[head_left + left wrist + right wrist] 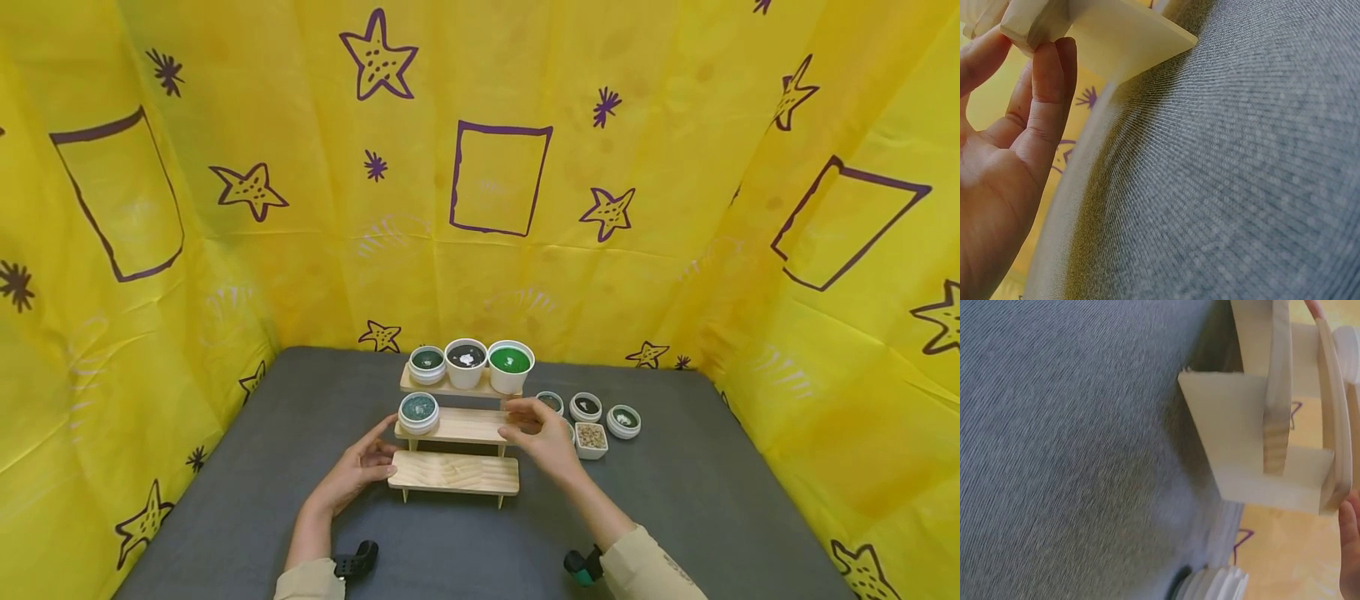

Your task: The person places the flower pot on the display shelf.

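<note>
A three-step wooden stand (453, 473) stands on the dark table. My left hand (352, 473) pinches the left end of its lowest step, the thumb over the front edge; the left wrist view shows that hand (1007, 156) with thumb and fingers on the board's end. My right hand (551, 442) holds the right end of the middle step between thumb and fingers. In the right wrist view only part of this hand (1350, 550) shows at the board's end. A white jar with teal contents (418, 412) sits at the middle step's left.
The top step bears a jar of dark green (427, 365), a cup of dark grey (466, 365) and a cup of bright green (510, 367). Right of the stand are several small jars (624, 422) and a square dish of beige bits (591, 440). Yellow curtains (495, 292) surround the table.
</note>
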Demonstrator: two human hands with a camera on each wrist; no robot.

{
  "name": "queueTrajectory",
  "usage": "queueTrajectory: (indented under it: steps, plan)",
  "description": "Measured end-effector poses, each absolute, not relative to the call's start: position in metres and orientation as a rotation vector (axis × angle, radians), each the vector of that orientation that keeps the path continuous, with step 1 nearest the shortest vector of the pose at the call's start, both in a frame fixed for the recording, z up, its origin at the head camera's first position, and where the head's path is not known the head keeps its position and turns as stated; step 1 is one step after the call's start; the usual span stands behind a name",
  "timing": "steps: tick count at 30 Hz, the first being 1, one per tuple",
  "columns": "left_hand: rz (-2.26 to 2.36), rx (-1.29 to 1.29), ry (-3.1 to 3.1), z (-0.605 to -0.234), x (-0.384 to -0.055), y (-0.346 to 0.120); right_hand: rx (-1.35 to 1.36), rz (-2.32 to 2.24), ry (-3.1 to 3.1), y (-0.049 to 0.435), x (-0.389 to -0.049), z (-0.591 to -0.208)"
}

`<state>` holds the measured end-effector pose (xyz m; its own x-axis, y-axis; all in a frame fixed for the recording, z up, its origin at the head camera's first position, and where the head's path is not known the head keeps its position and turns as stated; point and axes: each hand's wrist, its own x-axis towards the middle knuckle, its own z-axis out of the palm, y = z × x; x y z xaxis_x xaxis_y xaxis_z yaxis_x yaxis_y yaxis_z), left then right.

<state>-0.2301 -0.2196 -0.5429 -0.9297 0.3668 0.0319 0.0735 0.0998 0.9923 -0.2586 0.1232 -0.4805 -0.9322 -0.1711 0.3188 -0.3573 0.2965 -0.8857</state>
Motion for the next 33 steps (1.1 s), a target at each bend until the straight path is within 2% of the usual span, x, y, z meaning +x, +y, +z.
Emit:
queueTrajectory:
  steps: [12, 33]
  plan:
    - [1.916, 0.429, 2.164, -0.543, -0.23, -0.22, 0.264, 1.676, -2.419, 0.165, -0.267, -0.494]
    - [1.939, 0.462, 2.142, -0.543, -0.23, -0.219, 0.041, 1.459, -2.516, 0.235, -0.267, -0.508]
